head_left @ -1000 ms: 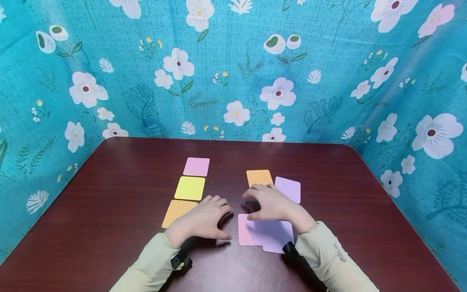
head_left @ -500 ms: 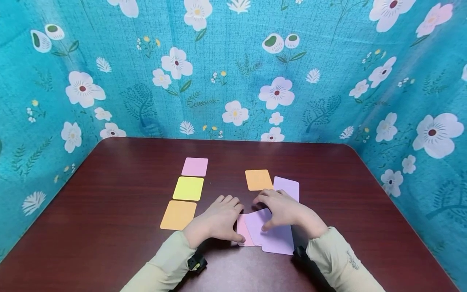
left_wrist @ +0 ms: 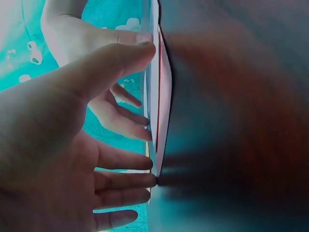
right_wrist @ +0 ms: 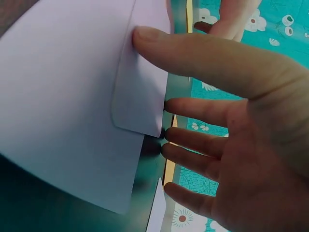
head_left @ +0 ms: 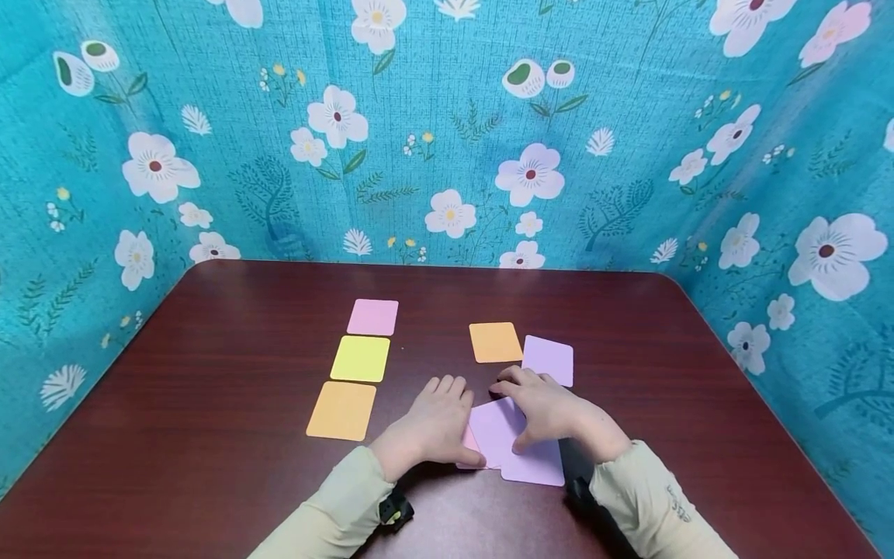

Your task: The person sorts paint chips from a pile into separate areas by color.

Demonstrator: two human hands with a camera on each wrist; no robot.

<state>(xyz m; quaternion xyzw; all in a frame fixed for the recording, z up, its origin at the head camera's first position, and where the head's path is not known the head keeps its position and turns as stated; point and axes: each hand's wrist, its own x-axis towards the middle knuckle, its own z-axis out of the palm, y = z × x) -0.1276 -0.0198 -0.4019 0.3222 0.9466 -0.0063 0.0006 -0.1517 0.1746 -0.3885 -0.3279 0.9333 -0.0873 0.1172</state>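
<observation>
In the head view, two overlapping purple cards, one [head_left: 490, 431] tilted and the other [head_left: 539, 466] nearer the front, partly cover a pink card [head_left: 471, 441]. My left hand [head_left: 436, 423] spreads at the left edge of this pile, its thumb tip on the pink card's near corner and its fingers straight. My right hand [head_left: 548, 407] rests over the pile with its thumb on a purple card [right_wrist: 140, 92]; in the right wrist view, its extended fingertips [right_wrist: 169, 135] meet the table by that card's far edge. Neither hand lifts a card.
On the left, a pink card [head_left: 373, 317], a yellow card [head_left: 360, 359] and an orange card [head_left: 341, 411] form a column. Beyond my right hand lie an orange card [head_left: 496, 342] and a purple card [head_left: 548, 359]. A floral blue cloth [head_left: 419, 155] hangs behind the dark table [head_left: 209, 373].
My left hand has moved right, from beside the left column to the pile's left edge. My right hand has shifted slightly right and nearer, uncovering the far orange card. The cards look unmoved.
</observation>
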